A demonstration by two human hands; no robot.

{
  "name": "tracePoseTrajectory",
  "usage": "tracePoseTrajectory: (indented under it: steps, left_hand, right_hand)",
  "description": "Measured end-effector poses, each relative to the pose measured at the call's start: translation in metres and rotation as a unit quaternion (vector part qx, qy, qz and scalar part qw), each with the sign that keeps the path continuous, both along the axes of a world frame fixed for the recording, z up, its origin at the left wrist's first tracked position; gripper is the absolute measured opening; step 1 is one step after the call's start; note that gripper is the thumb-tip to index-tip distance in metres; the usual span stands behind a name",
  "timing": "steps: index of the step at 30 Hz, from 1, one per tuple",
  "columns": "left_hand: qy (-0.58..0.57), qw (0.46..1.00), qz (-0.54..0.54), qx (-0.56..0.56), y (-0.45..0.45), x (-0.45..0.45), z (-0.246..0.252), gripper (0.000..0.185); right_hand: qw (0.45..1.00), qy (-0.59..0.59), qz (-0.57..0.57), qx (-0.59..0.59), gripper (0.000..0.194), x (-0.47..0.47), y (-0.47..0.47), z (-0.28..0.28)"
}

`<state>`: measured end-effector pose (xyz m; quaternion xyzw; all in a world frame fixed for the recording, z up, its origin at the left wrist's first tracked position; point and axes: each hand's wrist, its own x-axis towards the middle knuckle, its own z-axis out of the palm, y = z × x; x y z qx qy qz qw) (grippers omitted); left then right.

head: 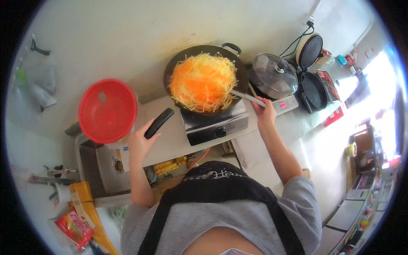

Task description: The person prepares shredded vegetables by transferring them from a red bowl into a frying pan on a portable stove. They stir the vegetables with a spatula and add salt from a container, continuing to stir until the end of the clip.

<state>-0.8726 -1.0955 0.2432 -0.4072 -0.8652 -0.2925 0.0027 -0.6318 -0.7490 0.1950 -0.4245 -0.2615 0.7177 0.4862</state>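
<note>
A dark wok (169,68) sits on a gas stove (216,122), heaped with pale yellow and orange vegetable shreds (204,83). My left hand (144,137) is closed around the wok's long black handle (159,122), at the lower left of the wok. My right hand (265,111) grips the light grey handle of a cooking utensil (248,96), which reaches in over the wok's right side. The utensil's far end is hidden among the shreds.
A red plastic basin (108,111) stands left, beside a metal sink (105,169). Right of the wok, a glass-lidded pot (275,75) rests near a control panel (283,105). Farther right are an open electric griddle (310,51) and a black frying pan (315,91).
</note>
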Motion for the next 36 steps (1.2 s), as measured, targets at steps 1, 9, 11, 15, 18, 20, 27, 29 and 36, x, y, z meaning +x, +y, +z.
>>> tracePoseTrajectory:
  steps: [1,9,11,15,18,20,27,29,36]
  left_hand:
    - [-0.014,1.000,0.011,-0.012,0.000,0.001,0.001,0.056]
    - [-0.054,0.997,0.034,-0.044,0.003,0.000,0.006,0.056]
    - [-0.048,0.998,0.028,-0.037,0.003,0.000,0.006,0.056]
    - [-0.046,0.998,0.026,-0.033,0.002,-0.002,0.003,0.055]
    - [-0.050,0.998,0.024,-0.028,0.002,-0.001,0.003,0.054]
    - [-0.043,0.999,0.016,-0.022,0.002,-0.003,0.002,0.054]
    - [-0.031,0.999,0.005,-0.024,0.000,-0.006,-0.004,0.057]
    - [-0.032,0.999,0.011,-0.034,0.000,-0.005,-0.002,0.056]
    - [-0.066,0.997,0.029,-0.043,0.003,-0.001,0.005,0.058]
  right_hand:
    - [1.000,0.006,-0.008,0.001,0.027,0.000,-0.004,0.001]
    - [0.998,0.037,-0.041,-0.010,0.025,0.003,-0.015,-0.003]
    - [0.998,0.042,-0.041,-0.010,0.024,0.005,-0.013,-0.009]
    - [0.997,0.062,-0.038,-0.005,0.024,0.005,-0.015,-0.012]
    - [0.996,0.076,-0.046,-0.009,0.023,0.004,-0.016,-0.020]
    - [0.995,0.090,-0.047,-0.008,0.022,0.005,-0.017,-0.026]
    - [0.997,0.056,-0.042,0.036,0.027,-0.003,-0.031,-0.011]
    - [0.997,0.039,-0.038,0.062,0.028,-0.005,-0.032,-0.004]
    - [0.983,-0.030,-0.020,0.182,0.030,-0.010,-0.032,0.045]
